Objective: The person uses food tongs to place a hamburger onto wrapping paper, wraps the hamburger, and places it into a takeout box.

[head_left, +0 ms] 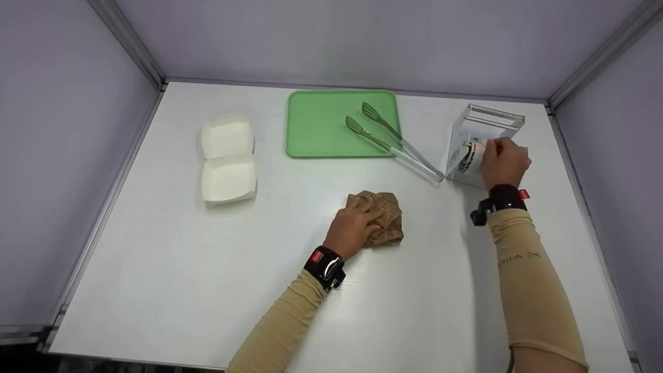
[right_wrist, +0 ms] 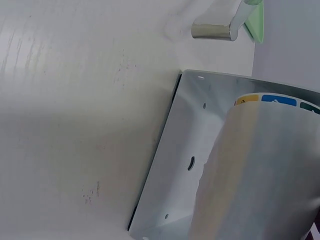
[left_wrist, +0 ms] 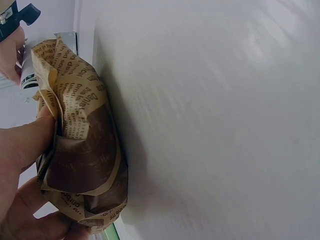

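My left hand (head_left: 351, 232) lies on top of a crumpled brown paper-wrapped bundle (head_left: 389, 220), its fingers pressing on the folds. Dark printed lettering covers this wrapping (left_wrist: 82, 115) in the left wrist view. On the right, my right hand (head_left: 505, 161) pinches a white sticker roll (head_left: 469, 157) at a grey metal dispenser (head_left: 457, 150) with a toothed top edge. Coloured marks run along the rim of the curved white roll (right_wrist: 250, 160) in the right wrist view, and the dispenser wall (right_wrist: 187, 135) stands beside it. The right fingertips are mostly hidden there.
A green tray (head_left: 321, 127) lies at the back of the white table (head_left: 155, 259). Tongs (head_left: 409, 155) with green tips rest across its right edge, their joined end near the dispenser. An opened white clamshell box (head_left: 229, 178) sits at the left. Purple-grey walls enclose the table.
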The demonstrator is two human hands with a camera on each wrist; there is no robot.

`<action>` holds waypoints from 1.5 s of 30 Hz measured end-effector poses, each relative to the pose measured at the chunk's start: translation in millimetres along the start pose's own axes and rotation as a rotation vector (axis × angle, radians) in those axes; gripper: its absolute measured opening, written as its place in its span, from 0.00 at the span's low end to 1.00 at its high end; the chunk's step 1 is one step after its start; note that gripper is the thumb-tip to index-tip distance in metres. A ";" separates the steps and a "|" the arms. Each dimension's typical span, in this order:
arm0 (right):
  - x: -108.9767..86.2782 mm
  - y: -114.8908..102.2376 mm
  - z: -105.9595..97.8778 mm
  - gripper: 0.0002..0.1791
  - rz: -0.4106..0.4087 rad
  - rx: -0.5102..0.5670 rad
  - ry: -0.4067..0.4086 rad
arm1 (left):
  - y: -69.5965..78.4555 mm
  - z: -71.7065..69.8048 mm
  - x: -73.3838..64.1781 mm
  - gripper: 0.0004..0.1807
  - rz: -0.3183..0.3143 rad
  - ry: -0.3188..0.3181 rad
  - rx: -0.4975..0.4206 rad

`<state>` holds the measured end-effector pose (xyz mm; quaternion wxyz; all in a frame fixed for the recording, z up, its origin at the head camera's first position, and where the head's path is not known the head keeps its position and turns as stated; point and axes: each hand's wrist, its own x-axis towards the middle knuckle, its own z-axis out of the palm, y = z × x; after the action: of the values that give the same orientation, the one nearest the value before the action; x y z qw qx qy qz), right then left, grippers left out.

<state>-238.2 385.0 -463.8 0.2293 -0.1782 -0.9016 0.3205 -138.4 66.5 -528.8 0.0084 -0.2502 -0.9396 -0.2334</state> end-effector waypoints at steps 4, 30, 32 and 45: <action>0.0 -0.3 -1.0 0.20 0.004 -0.007 0.007 | 0.6 -0.7 -0.1 0.25 -0.004 -0.007 -0.004; 1.0 -1.5 -6.0 0.14 -0.091 -0.108 -0.031 | -0.8 -0.9 -0.7 0.25 0.012 0.008 -0.001; 1.5 -1.9 -5.3 0.15 -0.092 -0.108 -0.034 | -1.2 -1.6 -0.2 0.24 0.012 0.015 -0.008; -0.9 -2.9 -1.0 0.17 -0.069 -0.102 -0.024 | -1.3 -2.6 -1.3 0.24 0.010 0.016 -0.001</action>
<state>-237.4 383.0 -461.5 0.2198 -0.1546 -0.9251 0.2683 -138.2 63.8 -527.2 0.0170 -0.2529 -0.9381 -0.2359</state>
